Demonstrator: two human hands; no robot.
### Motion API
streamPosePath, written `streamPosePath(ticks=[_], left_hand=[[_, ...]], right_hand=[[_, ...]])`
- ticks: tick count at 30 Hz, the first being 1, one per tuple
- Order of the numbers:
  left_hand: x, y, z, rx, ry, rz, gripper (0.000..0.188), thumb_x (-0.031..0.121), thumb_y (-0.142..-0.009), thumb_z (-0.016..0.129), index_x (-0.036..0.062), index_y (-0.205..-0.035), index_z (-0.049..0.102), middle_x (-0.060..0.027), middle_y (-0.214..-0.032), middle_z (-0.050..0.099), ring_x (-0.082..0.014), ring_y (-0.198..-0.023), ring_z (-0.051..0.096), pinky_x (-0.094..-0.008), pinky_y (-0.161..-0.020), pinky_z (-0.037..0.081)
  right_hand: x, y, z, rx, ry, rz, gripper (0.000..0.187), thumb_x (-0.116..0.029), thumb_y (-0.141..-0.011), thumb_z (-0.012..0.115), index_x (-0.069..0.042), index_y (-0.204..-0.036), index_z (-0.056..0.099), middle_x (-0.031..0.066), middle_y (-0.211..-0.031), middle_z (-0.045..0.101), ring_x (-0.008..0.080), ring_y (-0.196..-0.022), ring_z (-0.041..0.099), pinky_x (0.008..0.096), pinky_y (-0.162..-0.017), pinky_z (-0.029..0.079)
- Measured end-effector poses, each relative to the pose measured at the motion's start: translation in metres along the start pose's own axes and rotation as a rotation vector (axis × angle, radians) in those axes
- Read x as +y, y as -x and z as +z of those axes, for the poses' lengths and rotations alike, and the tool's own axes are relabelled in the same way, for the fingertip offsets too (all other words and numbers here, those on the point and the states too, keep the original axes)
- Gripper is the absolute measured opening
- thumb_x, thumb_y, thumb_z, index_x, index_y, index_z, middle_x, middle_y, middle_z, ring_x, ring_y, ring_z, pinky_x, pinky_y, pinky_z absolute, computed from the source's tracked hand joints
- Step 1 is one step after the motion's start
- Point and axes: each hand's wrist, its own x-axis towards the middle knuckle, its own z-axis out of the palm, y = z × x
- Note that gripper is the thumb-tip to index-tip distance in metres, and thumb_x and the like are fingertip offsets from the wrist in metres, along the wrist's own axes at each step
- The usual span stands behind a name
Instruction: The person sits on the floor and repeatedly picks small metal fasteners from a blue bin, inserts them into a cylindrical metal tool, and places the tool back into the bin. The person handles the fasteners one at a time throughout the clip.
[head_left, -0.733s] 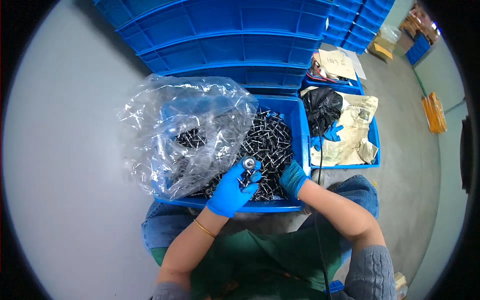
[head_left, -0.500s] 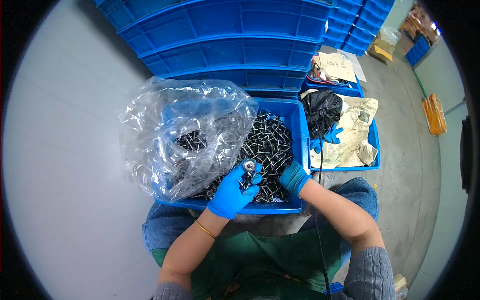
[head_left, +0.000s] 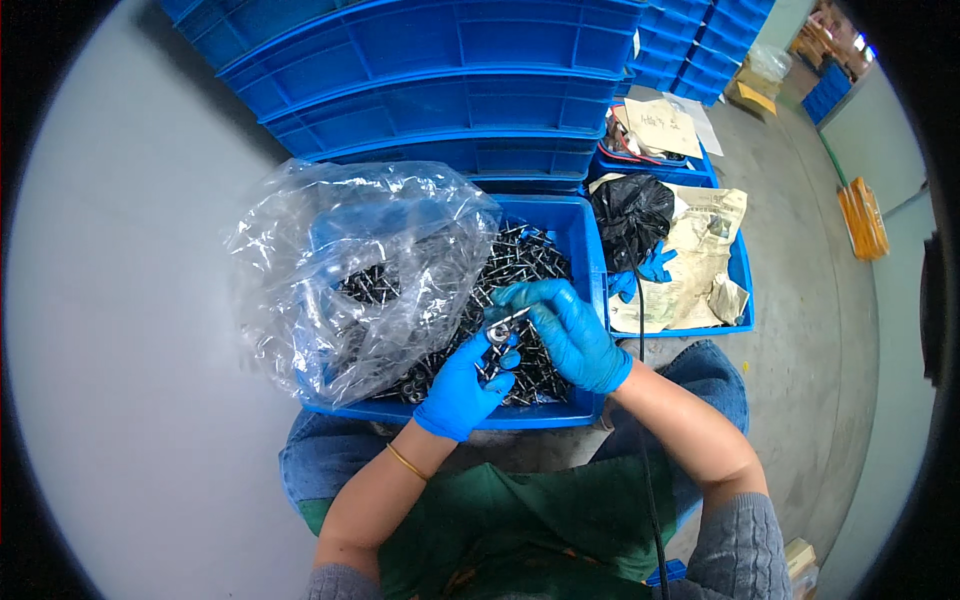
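Note:
My left hand (head_left: 465, 388), in a blue glove, is closed around several small metal parts. One of them is a round metal piece (head_left: 499, 334) with a ring-shaped face, showing at the thumb and fingertips. Just above it, my gloved right hand (head_left: 575, 340) pinches a thin, shiny pin-like part (head_left: 514, 317); its far end is covered by the fingers. The two hands nearly meet over a blue bin (head_left: 597, 290). Heaped in the bin are many dark pin-like parts with shiny shanks (head_left: 525, 262). Several darker round pieces lie by the left wrist.
A clear plastic bag (head_left: 370, 205) covers the bin's left part. Blue crates (head_left: 440, 105) are stacked behind. At the right, another blue bin (head_left: 748, 285) holds brown paper (head_left: 690, 290), a black plastic bag (head_left: 632, 215) and blue gloves (head_left: 655, 265). A black cable (head_left: 645, 430) hangs in front.
My right hand has come up out of the heaped parts and moved left to my left hand, now with a pin-like part in its fingers. The left hand has stayed nearly in place.

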Motion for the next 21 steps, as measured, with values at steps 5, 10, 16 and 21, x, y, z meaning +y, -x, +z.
streamPosePath(ticks=[5, 10, 16, 21], left_hand=[[-0.003, -0.002, -0.017, -0.094, -0.01, 0.039, 0.024, 0.014, -0.085, 0.044, 0.0061, -0.107, 0.049, -0.0038, -0.075, 0.05, -0.007, -0.059, 0.042, -0.0175, -0.044, 0.031], [0.001, -0.001, -0.025, -0.13, -0.102, 0.163, 0.025, 0.001, -0.081, 0.045, 0.0055, -0.105, 0.049, -0.0029, -0.076, 0.05, -0.0061, -0.062, 0.044, -0.0167, -0.047, 0.033], [0.003, 0.008, 0.012, -0.001, -0.341, 0.255, 0.025, 0.027, -0.088, 0.041, 0.0053, -0.096, 0.051, -0.006, -0.081, 0.056, -0.0121, -0.063, 0.048, -0.0194, -0.041, 0.033], [0.0, 0.009, 0.007, 0.039, -0.401, 0.327, 0.019, 0.012, -0.08, 0.046, 0.0063, -0.098, 0.048, -0.0077, -0.092, 0.054, -0.0144, -0.073, 0.053, -0.0209, -0.051, 0.038]], right_hand=[[0.008, 0.007, -0.007, -0.144, 0.231, -0.198, 0.015, -0.001, -0.084, 0.037, 0.0, -0.098, 0.044, 0.0196, -0.104, 0.052, 0.0309, -0.096, 0.052, 0.0432, -0.088, 0.036], [0.004, 0.013, -0.002, -0.026, 0.195, -0.23, 0.017, -0.006, -0.084, 0.042, -0.001, -0.1, 0.047, 0.0126, -0.098, 0.055, 0.0274, -0.088, 0.054, 0.0334, -0.08, 0.042], [0.019, 0.002, -0.01, 0.169, -0.717, 0.464, 0.018, -0.018, -0.086, 0.042, -0.004, -0.095, 0.049, 0.0065, -0.086, 0.052, 0.0176, -0.08, 0.05, 0.0291, -0.074, 0.04], [0.018, 0.0, -0.01, 0.071, -1.214, 0.613, 0.015, -0.016, -0.087, 0.041, -0.005, -0.09, 0.051, 0.0075, -0.083, 0.054, 0.0198, -0.082, 0.054, 0.0298, -0.07, 0.042]])
